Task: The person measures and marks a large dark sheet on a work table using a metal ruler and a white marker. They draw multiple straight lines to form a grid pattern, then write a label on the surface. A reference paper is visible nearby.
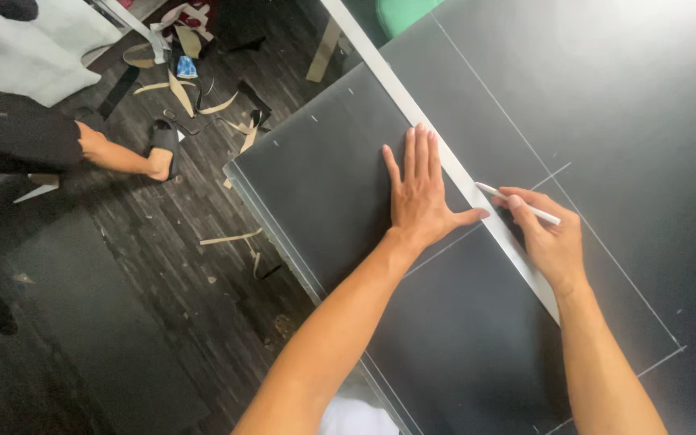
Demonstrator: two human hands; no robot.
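Left hand (pixel 419 193) lies flat, fingers spread, pinning the long ruler (pixel 445 161) on the dark sheet (pixel 324 177) covering the desk, while the right hand (pixel 548 238), just right of the ruler, pinches a white marking pencil (pixel 519 203); steady downward pressure would keep the line true.

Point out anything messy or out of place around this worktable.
Pale offcut strips lie scattered on the dark wood floor, with more piled near another person's sandalled foot. On the dark sheet, the left hand pins the straightedge while the right hand holds a white pencil; nothing there looks askew.
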